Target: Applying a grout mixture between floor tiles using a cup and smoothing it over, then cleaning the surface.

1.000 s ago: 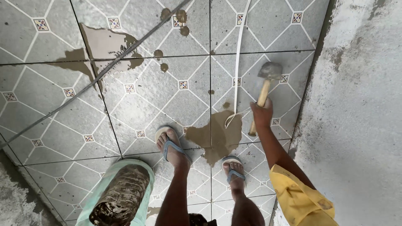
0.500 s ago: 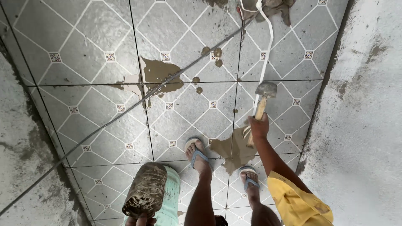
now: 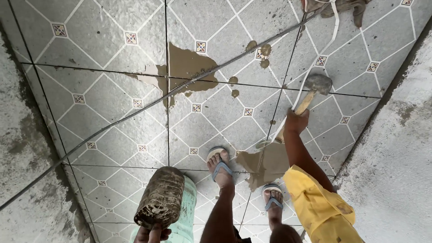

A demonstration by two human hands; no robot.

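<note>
Below, right hand [image 3: 296, 122] grips mallet [image 3: 314, 88]; left hand [image 3: 153, 234] holds muddy container [image 3: 161, 197].

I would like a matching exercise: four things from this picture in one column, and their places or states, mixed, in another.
1. mallet
2. muddy container
3. brown puddle
4. rag

a. top edge of the view
b. spread on the tiles under the long rod
c. held in the right hand
d. held in the left hand

Pairs: 1-c, 2-d, 3-b, 4-a
</note>
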